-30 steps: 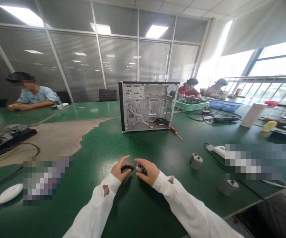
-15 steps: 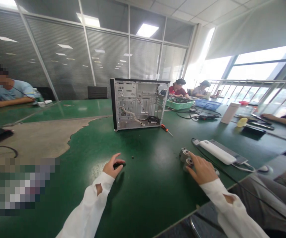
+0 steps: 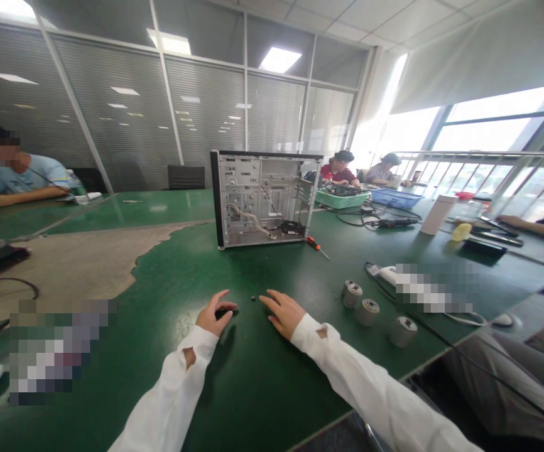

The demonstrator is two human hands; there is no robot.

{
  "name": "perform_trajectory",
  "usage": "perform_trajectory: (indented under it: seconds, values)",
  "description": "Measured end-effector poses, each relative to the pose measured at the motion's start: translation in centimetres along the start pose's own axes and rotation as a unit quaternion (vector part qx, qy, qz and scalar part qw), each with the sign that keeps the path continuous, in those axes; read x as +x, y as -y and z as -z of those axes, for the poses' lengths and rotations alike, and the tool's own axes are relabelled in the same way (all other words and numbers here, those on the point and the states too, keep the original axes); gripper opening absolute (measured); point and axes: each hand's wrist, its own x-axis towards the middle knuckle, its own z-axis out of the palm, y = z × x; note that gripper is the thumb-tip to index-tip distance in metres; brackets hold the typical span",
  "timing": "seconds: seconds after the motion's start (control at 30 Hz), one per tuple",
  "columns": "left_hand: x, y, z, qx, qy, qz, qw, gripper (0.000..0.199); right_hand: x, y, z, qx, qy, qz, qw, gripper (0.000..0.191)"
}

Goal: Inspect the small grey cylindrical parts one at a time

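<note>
On the green table [image 3: 272, 370], my left hand [image 3: 214, 314] rests with thumb and fingers curved apart, and a dark patch shows between them that I cannot make out. My right hand [image 3: 285, 312] reaches in from the right, its fingers stretched out and apart, holding nothing. Between the two hands sits a tiny dark round piece [image 3: 253, 298], close to the right fingertips but not touching them. To the right of that hand stand three grey metal cylinders: a far one [image 3: 352, 294], a middle one [image 3: 369, 312] and a near one [image 3: 404, 331].
Beyond my hands stands an open computer case [image 3: 267, 198], with an orange-handled screwdriver [image 3: 316, 247] at its right corner. A black cable [image 3: 423, 321] crosses the right side. Farther back are a green basket [image 3: 343, 199] and a blue basket [image 3: 397, 199]. Several people sit around.
My right hand has left the metal cylinders and moved left to beside the tiny dark piece. All three cylinders now show fully. My left hand has stayed in place.
</note>
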Motion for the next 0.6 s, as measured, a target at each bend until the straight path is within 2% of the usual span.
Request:
perform_trajectory:
  seconds: [0.13, 0.27, 0.33, 0.4, 0.5, 0.6]
  values:
    - [0.3, 0.5, 0.2, -0.014, -0.030, 0.018, 0.999, 0.045, 4.0, 0.3, -2.5, -0.002, -0.002, 0.054, 0.999, 0.033]
    - [0.7, 0.9, 1.0, -0.024, -0.069, 0.053, 0.996, 0.043, 4.2, 0.4, -2.8, -0.005, -0.004, 0.081, 0.997, 0.028]
    - [0.9, 1.0, 1.4, -0.022, -0.087, 0.068, 0.994, 0.042, 2.7, 0.0, -1.5, -0.014, -0.005, 0.082, 0.997, 0.027]
    - [1.0, 1.0, 1.7, -0.020, -0.101, 0.077, 0.992, 0.041, 0.3, -1.2, 0.6, -0.040, -0.018, 0.068, 0.997, 0.025]
    - [1.0, 1.0, 1.8, -0.026, -0.107, 0.084, 0.990, 0.040, -4.4, -5.0, 4.5, -0.091, -0.094, -0.034, 0.991, 0.020]
    - [1.1, 1.0, 1.5, -0.022, -0.104, 0.079, 0.991, 0.039, -8.8, -9.3, 7.9, -0.151, -0.170, -0.168, 0.959, 0.019]
